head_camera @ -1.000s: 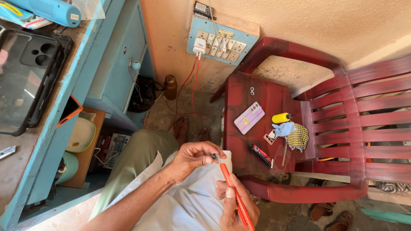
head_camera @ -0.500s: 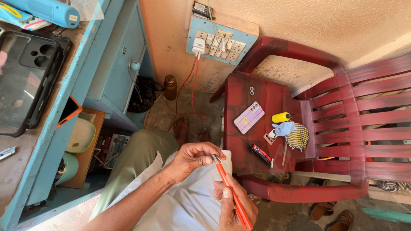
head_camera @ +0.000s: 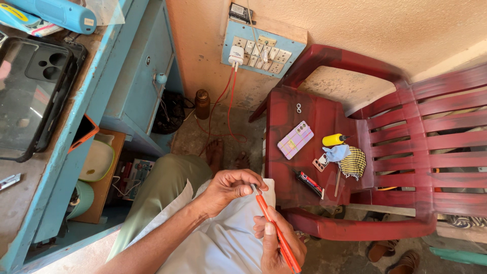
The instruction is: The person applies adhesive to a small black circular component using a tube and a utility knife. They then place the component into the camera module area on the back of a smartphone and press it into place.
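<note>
Left edge, on the blue workbench (head_camera: pixel 109 66): one clear phone case (head_camera: pixel 31 94) with camera cutouts, one blue cylindrical tool (head_camera: pixel 56 12) at the top. Under the bench: one blue cabinet (head_camera: pixel 142 76), one shelf holding a pale green dish (head_camera: pixel 96 161).

On the wall: one blue switchboard (head_camera: pixel 261 50), one white charger (head_camera: pixel 236 53) plugged in, two red wires hanging off it. One brown bottle (head_camera: pixel 202 103) on the floor below.

Centre, over the lap: two hands. Left hand (head_camera: pixel 231 186) has fingertips pinched together on a small part right at the tool tip; part too small to identify. Right hand (head_camera: pixel 276 243) is clamped around one orange-red screwdriver (head_camera: pixel 274 231), thumb lying along the handle. Screwdriver is slim, orange-red handle, short grey metal tip, tilted with the tip up-left into the left-hand fingers.

Right: one red plastic chair (head_camera: pixel 395 152). On its seat: one lilac phone (head_camera: pixel 295 140) lying back up, one yellow-capped tube (head_camera: pixel 335 139), one black-and-red tube (head_camera: pixel 310 183), one blue cloth (head_camera: pixel 337 152), one yellow checked cloth (head_camera: pixel 353 162), one thin tool just beside the cloths, two small rings (head_camera: pixel 298 107) near the seat's back edge.
</note>
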